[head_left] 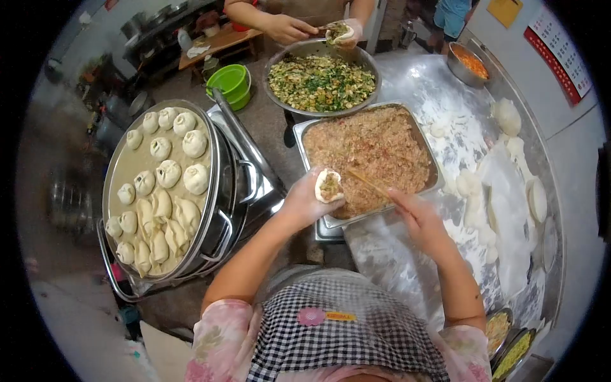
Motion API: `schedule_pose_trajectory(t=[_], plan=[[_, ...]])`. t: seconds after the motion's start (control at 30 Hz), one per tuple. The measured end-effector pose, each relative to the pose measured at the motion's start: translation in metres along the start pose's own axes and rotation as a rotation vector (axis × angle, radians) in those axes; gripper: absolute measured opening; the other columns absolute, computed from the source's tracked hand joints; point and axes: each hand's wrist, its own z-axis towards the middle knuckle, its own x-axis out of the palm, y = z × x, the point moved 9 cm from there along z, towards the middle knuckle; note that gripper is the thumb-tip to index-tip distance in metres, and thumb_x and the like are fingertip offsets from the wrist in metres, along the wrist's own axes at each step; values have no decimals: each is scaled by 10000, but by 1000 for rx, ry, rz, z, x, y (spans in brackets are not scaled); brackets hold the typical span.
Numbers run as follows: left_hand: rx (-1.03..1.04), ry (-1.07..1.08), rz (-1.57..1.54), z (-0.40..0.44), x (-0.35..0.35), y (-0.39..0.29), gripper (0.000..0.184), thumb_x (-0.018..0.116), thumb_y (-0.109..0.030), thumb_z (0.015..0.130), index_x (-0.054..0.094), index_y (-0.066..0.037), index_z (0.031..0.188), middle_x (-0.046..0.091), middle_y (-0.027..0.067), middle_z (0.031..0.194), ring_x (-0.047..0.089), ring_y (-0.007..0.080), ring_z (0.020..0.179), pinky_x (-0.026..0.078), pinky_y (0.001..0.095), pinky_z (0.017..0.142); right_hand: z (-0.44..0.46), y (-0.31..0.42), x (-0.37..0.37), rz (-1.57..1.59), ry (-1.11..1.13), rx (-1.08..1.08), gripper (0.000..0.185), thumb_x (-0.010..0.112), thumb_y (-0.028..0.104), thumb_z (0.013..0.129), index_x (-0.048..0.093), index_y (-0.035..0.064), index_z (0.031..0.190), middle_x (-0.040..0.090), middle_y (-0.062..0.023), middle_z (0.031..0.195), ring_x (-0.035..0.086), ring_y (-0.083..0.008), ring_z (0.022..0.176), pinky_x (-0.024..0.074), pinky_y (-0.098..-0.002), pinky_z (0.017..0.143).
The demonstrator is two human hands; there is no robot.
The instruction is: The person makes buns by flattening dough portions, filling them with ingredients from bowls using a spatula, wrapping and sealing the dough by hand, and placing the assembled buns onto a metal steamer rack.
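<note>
My left hand [305, 202] is closed round a round dough wrapper [328, 185] with some filling on it, held by the near left corner of a metal tray. In my right hand [415, 216] is a thin wooden stick [369, 183], whose far end reaches over the meat filling [369, 143] in that tray [436, 178]. Whether its tip touches the filling I cannot tell. To the left, a big round steamer [219, 165] carries several round buns [195, 144] and several folded dumplings [186, 219].
Across from me, a co-worker's hands [289, 28] hold a filled wrapper [339, 33] above a bowl [377, 86] of chopped greens. Floured dough [469, 184] lies on the metal table [394, 245] at right. A green bucket [230, 86] stands beyond the steamer.
</note>
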Motion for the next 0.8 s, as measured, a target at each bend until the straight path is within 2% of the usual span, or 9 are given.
schedule_pose_trajectory(t=[0.13, 0.23, 0.33, 0.43, 0.53, 0.57, 0.63, 0.73, 0.8], plan=[[70, 20, 153, -2, 2, -27, 478, 775, -186, 659, 509, -35, 1027, 581, 110, 904, 581, 219, 829, 462, 309, 762, -5, 21, 16, 71, 169, 106, 373, 494, 88, 853, 510, 129, 1223, 606, -164, 1016, 576, -356, 937, 467, -387, 817], [34, -16, 271, 1, 0, -23, 478, 770, -182, 660, 504, -39, 1031, 575, 122, 895, 581, 230, 818, 467, 315, 754, -11, 19, 38, 77, 237, 115, 362, 458, 117, 894, 478, 106, 1255, 629, -147, 877, 611, -286, 732, 495, -352, 676], [113, -107, 395, -3, -8, -29, 499, 767, -168, 644, 493, -34, 1039, 577, 136, 918, 591, 256, 838, 471, 327, 750, -22, -7, 76, 675, 461, 517, 350, 429, 159, 926, 467, 79, 1264, 590, -83, 701, 509, -148, 486, 430, -267, 456], [216, -161, 288, 4, -16, -23, 519, 766, -170, 638, 482, -31, 1050, 576, 150, 948, 593, 286, 867, 472, 343, 753, -28, 7, 93, 1346, 535, 626, 304, 431, 134, 922, 528, 4, 1179, 546, -55, 644, 382, -52, 397, 285, -195, 357], [-13, -28, 232, 17, -13, -12, 530, 764, -178, 646, 476, -27, 1065, 575, 155, 950, 592, 296, 885, 472, 349, 758, -17, -2, 85, 1380, 408, 618, 337, 456, 144, 911, 490, 69, 1237, 521, -27, 595, 356, -41, 372, 266, -194, 318], [119, -105, 494, 20, -18, -23, 531, 768, -192, 655, 478, -27, 1068, 581, 141, 923, 590, 268, 873, 470, 340, 764, -8, -9, 73, 1426, 357, 559, 338, 467, 146, 906, 494, 71, 1234, 531, -34, 618, 383, -58, 395, 301, -210, 342], [58, -75, 390, 23, -21, -18, 543, 770, -192, 650, 478, -24, 1076, 583, 142, 930, 588, 267, 884, 464, 333, 780, 4, -37, 41, 1506, 254, 442, 341, 491, 152, 896, 501, 75, 1228, 550, -49, 665, 435, -94, 440, 371, -242, 391], [-6, 24, 110, 22, -17, -15, 525, 764, -136, 669, 476, -19, 1093, 591, 110, 982, 594, 230, 901, 461, 306, 804, 6, -71, -5, -568, -41, 101, 292, 517, 187, 885, 554, 70, 1150, 569, -53, 736, 515, -167, 570, 445, -312, 528], [-40, 113, -209, 22, -4, -4, 512, 755, -93, 681, 473, -21, 1102, 590, 88, 999, 597, 203, 904, 463, 292, 810, 4, -71, -2, -206, -193, 85, 245, 525, 184, 875, 588, 63, 1078, 569, -54, 760, 538, -206, 663, 448, -345, 616]])
